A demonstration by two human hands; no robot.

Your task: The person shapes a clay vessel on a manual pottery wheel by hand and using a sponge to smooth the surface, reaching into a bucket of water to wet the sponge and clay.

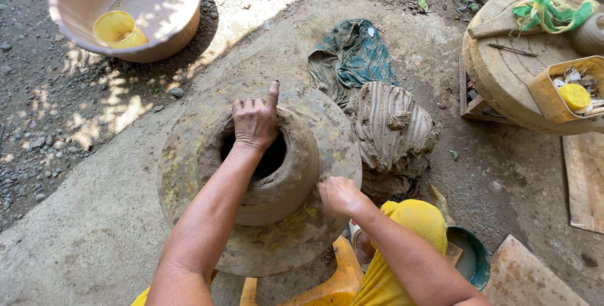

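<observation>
On round wheel (pixel 189 174), hands (pixel 255 120) press wet clay pot (pixel 289 180).

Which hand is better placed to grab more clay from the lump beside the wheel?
Right, probably. The right hand rests on the pot's outer wall, on the side facing the clay lump. The left hand lies across the pot's far rim, farther from the lump.

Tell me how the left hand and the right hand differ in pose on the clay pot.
The left hand lies flat over the far rim of the clay pot, one finger pointing outward; the right hand is curled against the pot's outer wall on the near side. The left arm crosses the opening; the right stays outside. Both touch wet clay.
</observation>
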